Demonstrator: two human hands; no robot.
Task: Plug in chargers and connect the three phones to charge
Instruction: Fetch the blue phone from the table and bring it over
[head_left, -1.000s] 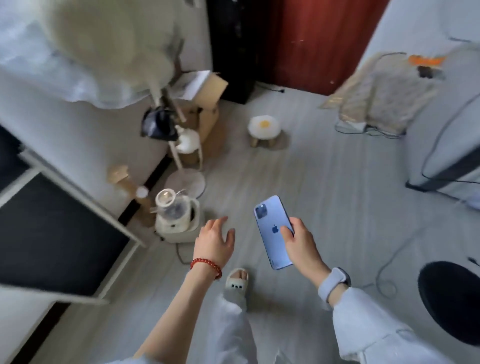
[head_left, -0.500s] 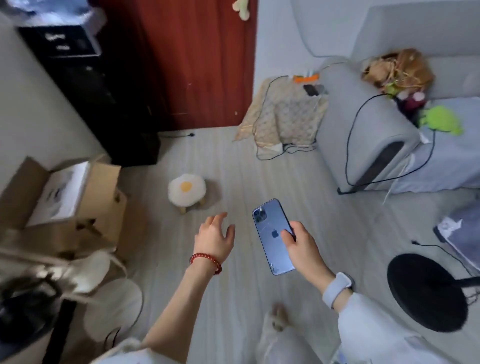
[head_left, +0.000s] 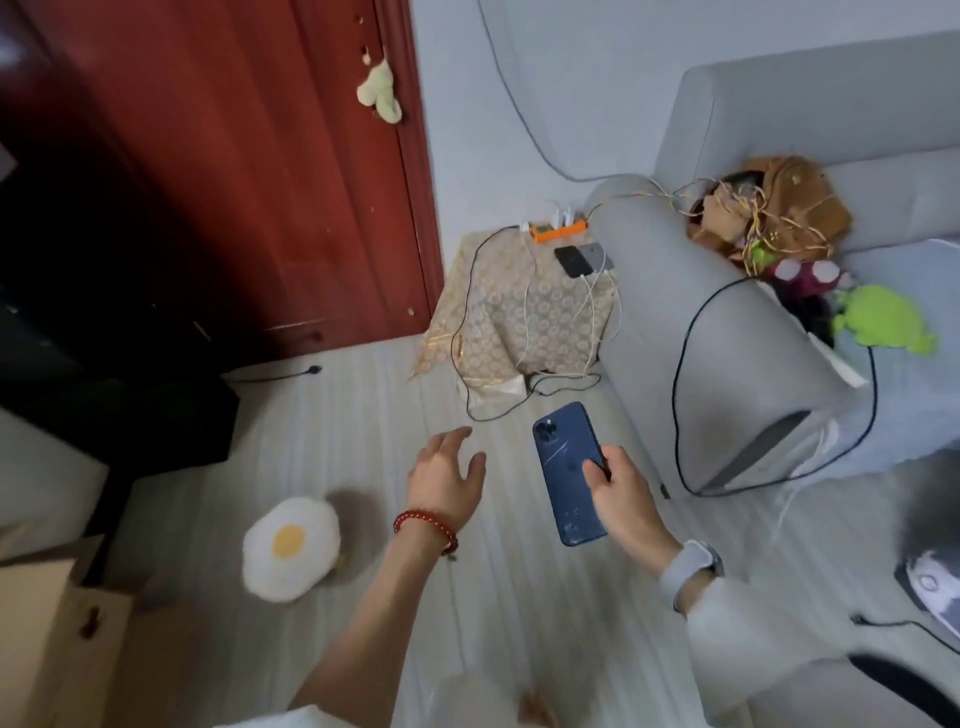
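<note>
My right hand (head_left: 621, 496) grips a blue phone (head_left: 566, 470) back side up, held above the floor. My left hand (head_left: 447, 475) hovers beside it, empty, fingers spread. Ahead stands a small table under a patterned cloth (head_left: 514, 317). On its far edge lies an orange power strip (head_left: 558, 231) with white chargers plugged in. Two other phones, a black phone (head_left: 571, 261) and a grey phone (head_left: 596, 254), lie side by side on the cloth with white cables (head_left: 589, 306) running from them.
A grey sofa (head_left: 727, 332) stands to the right of the table, with a black cable draped over its arm and plush toys on the seat. A red door (head_left: 260, 166) is at the left. An egg-shaped stool (head_left: 291, 548) and a cardboard box (head_left: 57, 639) sit on the floor.
The view has swung right and forward from the wall and kettle toward the door, table and sofa. The table and its phones are now nearer. My right hand still holds the blue phone.
</note>
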